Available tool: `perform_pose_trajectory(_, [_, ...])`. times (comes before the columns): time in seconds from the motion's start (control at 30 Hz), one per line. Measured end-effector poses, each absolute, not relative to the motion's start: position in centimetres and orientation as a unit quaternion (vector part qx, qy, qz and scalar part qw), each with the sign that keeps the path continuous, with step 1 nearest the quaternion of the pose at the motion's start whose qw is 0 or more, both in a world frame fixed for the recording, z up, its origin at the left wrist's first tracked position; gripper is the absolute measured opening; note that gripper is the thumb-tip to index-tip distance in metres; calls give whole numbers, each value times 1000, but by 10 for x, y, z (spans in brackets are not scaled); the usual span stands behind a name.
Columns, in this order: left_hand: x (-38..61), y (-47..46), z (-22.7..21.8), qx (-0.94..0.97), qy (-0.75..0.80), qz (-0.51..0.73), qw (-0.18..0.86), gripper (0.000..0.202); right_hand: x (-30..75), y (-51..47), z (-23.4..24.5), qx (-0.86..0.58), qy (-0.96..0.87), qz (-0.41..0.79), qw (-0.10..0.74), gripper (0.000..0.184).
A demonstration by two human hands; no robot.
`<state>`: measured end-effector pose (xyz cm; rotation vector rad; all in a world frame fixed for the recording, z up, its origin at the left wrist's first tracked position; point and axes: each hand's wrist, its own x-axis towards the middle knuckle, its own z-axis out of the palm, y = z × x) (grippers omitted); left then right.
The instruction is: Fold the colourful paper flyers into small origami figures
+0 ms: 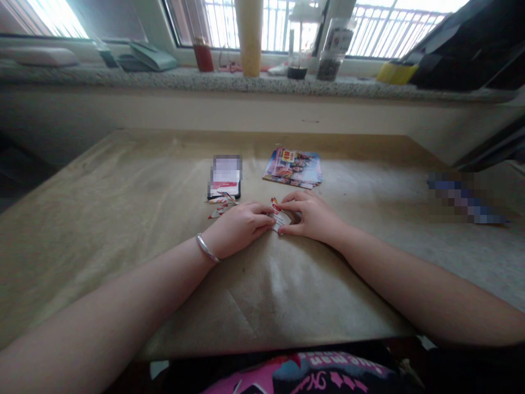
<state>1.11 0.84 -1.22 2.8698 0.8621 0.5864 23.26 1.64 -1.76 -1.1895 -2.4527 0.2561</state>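
With my left hand [241,227] and right hand [314,216], I am pinching one small, white-and-red printed paper piece [281,220] above the tan, glossy tablecloth [164,219] (folding apparently unfinished). Similar creased paper pieces [222,209], seemingly completed, are lying by the black-edged phone [226,168]; colourful paper leaflets [293,167] are lying stacked.

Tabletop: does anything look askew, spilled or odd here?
No spill shows. The leaflets are stacked unevenly, their edges out of line, and the folded papers lie jumbled at the near end of the phone. Oddest: pixelated patches cover the phone and the blue item at far right, hiding detail.
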Motion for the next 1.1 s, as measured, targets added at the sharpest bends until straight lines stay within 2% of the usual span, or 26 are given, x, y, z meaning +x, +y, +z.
perform_pose_trajectory(0.37, [14,5,-10,932,314,178,40,23,234,16,-19,-413,-885,87,195,64])
perform_pose_trajectory(0.63, [13,5,-12,933,307,184,33,22,234,17,-20,-406,-890,81,190,64])
perform_pose_trajectory(0.87, [14,8,-11,934,306,179,36,22,231,16,-19,-395,-902,32,172,42])
perform_pose_trajectory(1.1, [13,10,-11,933,304,187,38,22,225,14,-18,-399,-906,-18,143,43])
